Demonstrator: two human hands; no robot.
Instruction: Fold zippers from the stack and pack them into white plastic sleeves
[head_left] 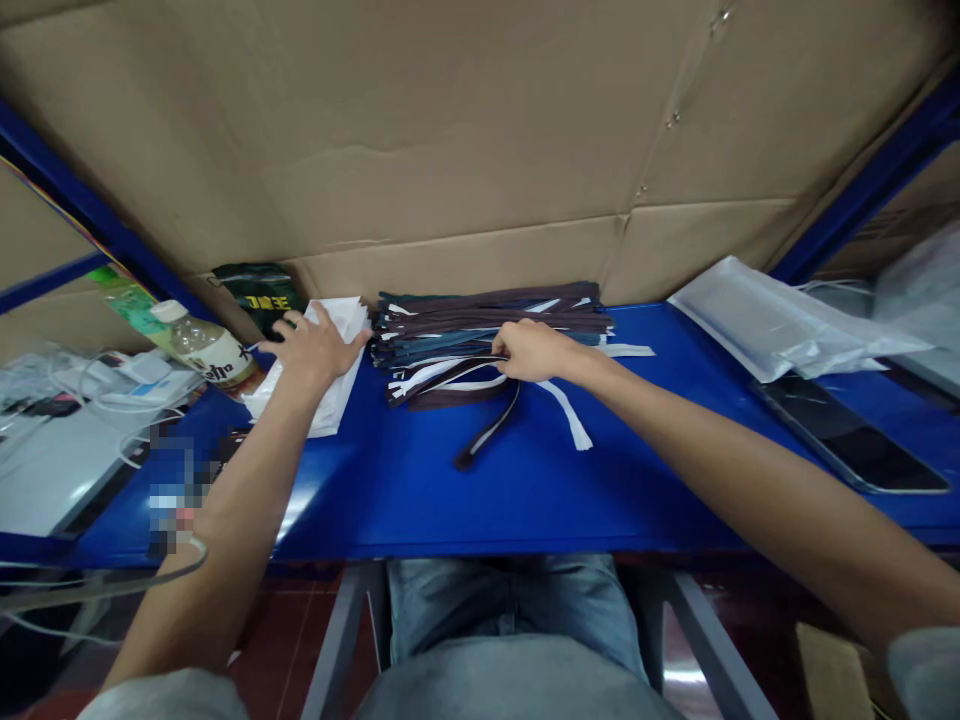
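Note:
Zippers (495, 308) in dark brown, navy and white lie in a long pile at the back of the blue table. My right hand (529, 350) is closed over the front of the pile, its fingers pinching a few zippers. From under those fingers a dark zipper (487, 435) and a white zipper (570, 415) curve down onto the table; their held parts are partly hidden. With fingers spread, my left hand (319, 350) is over a stack of white paper or plastic sleeves (341, 385), left of the pile. Whether its palm presses on them I cannot tell.
A labelled drink bottle (210, 350) and a dark green packet (262, 295) stand at the left, near a white device with cables (60, 465). On the right, a translucent plastic package (772, 320) lies by a dark phone or tablet (855, 435). Cardboard (450, 130) walls the back.

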